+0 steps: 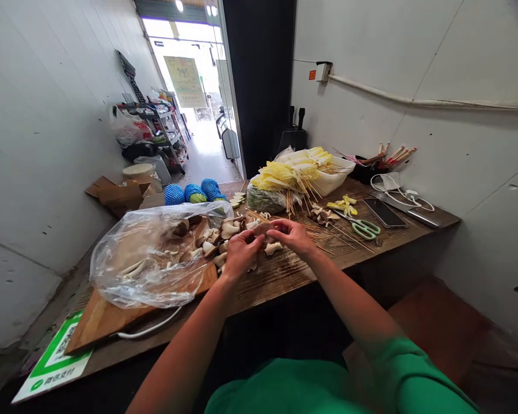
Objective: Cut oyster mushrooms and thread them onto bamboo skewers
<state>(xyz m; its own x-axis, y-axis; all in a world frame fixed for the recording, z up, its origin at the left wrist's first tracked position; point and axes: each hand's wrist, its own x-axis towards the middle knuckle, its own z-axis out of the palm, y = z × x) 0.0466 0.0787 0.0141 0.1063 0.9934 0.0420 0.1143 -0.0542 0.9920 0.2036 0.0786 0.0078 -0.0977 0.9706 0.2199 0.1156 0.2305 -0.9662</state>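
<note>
Between my two hands is a greyish-brown mushroom [264,228], held above the front part of the wooden table. My left hand [242,253] pinches it from the left. The fingers of my right hand [294,237] close on its right side. Loose mushrooms [229,230] lie in a heap to the left of my left hand, and a pale piece of mushroom [273,248] rests just below my right hand. Bamboo skewers [315,231] are spread over the table behind and right of my hands. My fingers partly cover the held mushroom.
A clear plastic bag [155,253] with mushrooms covers a cutting board [99,316] at left. Skewered yellow cabbage leaves [280,174] fill a white basket [339,179]. Green-handled scissors [365,229], a phone [384,213] and a cable [408,198] lie at right. Blue-netted produce [194,194] stands behind.
</note>
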